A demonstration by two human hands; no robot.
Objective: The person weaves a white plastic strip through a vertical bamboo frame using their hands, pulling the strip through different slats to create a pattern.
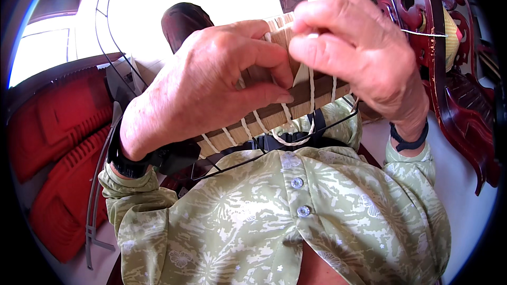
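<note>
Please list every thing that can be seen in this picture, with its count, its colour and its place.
woven strip: one, tan and brown, centre, held between both hands
cord: one, white, wrapped around the strip, with a loop hanging below it
carved wooden furniture: one piece, dark red, right side
red panels: several, red, left side
wire frame: one, dark, upper left
shirt: one, pale green, patterned, with buttons, bottom
left hand: one, gripping the strip, black wristband
right hand: one, pinching the cord, dark wristband

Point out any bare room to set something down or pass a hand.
Bare pale floor shows between the right sleeve and the carved red furniture. Centre is crowded: left hand and right hand pinch cord on the wooden slats.
</note>
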